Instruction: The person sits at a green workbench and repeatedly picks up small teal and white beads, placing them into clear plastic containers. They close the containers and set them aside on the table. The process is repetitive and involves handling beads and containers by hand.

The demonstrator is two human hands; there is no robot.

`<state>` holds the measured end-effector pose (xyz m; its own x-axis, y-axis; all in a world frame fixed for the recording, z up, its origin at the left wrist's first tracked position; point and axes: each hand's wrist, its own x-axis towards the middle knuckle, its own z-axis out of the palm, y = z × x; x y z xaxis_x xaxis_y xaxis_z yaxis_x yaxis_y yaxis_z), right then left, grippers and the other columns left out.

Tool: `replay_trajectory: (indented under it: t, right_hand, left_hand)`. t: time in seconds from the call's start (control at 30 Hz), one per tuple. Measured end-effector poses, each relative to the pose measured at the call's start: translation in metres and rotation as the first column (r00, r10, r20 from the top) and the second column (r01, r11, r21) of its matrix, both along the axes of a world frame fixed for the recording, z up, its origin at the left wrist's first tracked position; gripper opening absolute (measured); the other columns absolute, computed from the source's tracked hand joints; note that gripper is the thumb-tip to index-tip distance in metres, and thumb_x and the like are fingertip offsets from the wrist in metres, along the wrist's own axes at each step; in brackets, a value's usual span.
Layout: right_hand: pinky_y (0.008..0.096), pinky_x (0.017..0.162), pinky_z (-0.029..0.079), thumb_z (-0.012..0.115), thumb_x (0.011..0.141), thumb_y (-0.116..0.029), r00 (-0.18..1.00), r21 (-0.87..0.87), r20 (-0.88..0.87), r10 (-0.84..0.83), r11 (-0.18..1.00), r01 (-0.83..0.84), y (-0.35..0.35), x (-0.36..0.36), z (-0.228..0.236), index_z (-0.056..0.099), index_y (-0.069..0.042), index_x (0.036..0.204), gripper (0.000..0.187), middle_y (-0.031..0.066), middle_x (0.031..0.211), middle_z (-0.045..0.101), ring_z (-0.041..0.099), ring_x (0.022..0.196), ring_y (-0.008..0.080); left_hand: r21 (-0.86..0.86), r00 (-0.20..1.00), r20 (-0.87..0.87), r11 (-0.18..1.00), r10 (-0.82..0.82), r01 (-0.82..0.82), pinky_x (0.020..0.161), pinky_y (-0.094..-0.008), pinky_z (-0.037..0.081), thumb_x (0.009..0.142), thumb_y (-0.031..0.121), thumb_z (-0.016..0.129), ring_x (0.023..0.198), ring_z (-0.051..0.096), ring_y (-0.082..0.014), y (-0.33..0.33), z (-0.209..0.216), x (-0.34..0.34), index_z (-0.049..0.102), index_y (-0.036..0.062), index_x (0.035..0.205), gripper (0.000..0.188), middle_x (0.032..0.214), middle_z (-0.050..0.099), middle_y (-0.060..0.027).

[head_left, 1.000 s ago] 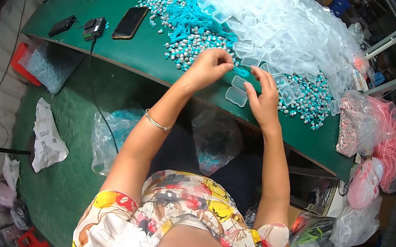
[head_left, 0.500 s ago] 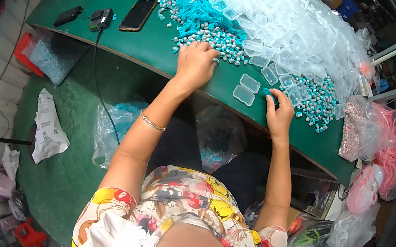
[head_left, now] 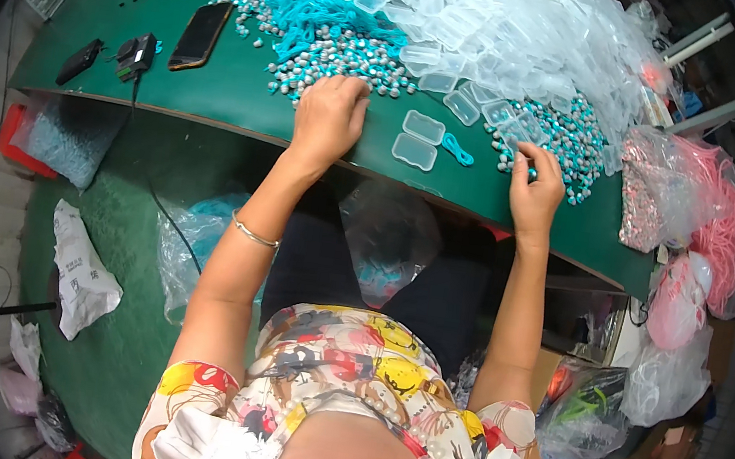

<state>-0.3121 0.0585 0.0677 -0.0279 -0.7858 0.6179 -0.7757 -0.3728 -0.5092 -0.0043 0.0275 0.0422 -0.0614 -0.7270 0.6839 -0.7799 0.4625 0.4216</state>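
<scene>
My left hand (head_left: 331, 120) rests at the near edge of a heap of small round teal-and-grey pieces (head_left: 346, 55), its fingers curled together. The fingertips face away, so what they grip is hidden. At the left edge of a second heap of such pieces (head_left: 589, 129), my right hand (head_left: 537, 187) has thumb and forefinger brought together. Whatever lies between those fingertips is too small to make out. Between my hands lies an open clear plastic case (head_left: 415, 151), its two halves unfolded flat. A bundled teal cord (head_left: 458, 149) lies just right of it, outside the case.
Clear cases (head_left: 505, 34) are piled high at the back, beside a tangle of teal cords (head_left: 321, 15). A phone (head_left: 200, 37) and a small black device (head_left: 136, 56) lie on the green table (head_left: 236, 96) at left. Bagged pink cords (head_left: 717, 220) hang at its right edge.
My right hand has let go of the teal cord, leaving it beside the open case, and has moved right to the heap. My left hand stays at its heap. The whole view has shifted.
</scene>
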Motion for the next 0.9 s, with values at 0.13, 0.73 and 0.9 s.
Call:
replay_trajectory:
  t: [0.13,0.73,0.9]
  right_hand:
    - [0.0403,0.074,0.05,0.068,0.085,-0.008,0.994,0.112,-0.108,-0.03,0.993,0.042,0.015,-0.018,-0.002,0.071,-0.006,0.096,0.011,0.0089,0.09,0.068,0.065,0.081,0.0293]
    - [0.042,0.08,0.047,0.07,0.08,-0.002,0.994,0.019,-0.055,0.096,0.995,-0.095,0.023,0.025,-0.016,0.067,-0.008,0.091,0.013,0.0081,0.092,0.067,0.064,0.088,0.0285]
    - [0.0399,0.08,0.044,0.071,0.077,-0.002,0.918,-0.078,-0.219,0.332,0.931,-0.355,0.021,0.075,-0.002,0.065,-0.008,0.089,0.014,0.0064,0.09,0.067,0.063,0.085,0.0273]
  left_hand:
    - [0.134,0.998,0.003,0.988,-0.07,0.069,0.071,-0.0456,0.048,0.083,0.01,0.07,0.082,0.063,-0.0336,0.017,-0.002,-0.011,0.066,0.0069,0.089,0.008,0.081,0.062,-0.0118]
    - [0.351,0.907,-0.35,0.865,-0.233,0.357,0.071,-0.042,0.052,0.082,0.009,0.07,0.08,0.065,-0.0336,0.027,0.005,-0.01,0.068,0.0033,0.09,0.01,0.085,0.065,-0.0133]
    - [0.317,0.896,-0.333,0.86,-0.295,0.4,0.065,-0.0325,0.049,0.082,0.008,0.072,0.072,0.062,-0.0215,0.025,0.002,-0.03,0.069,0.0027,0.092,0.011,0.086,0.063,-0.0093]
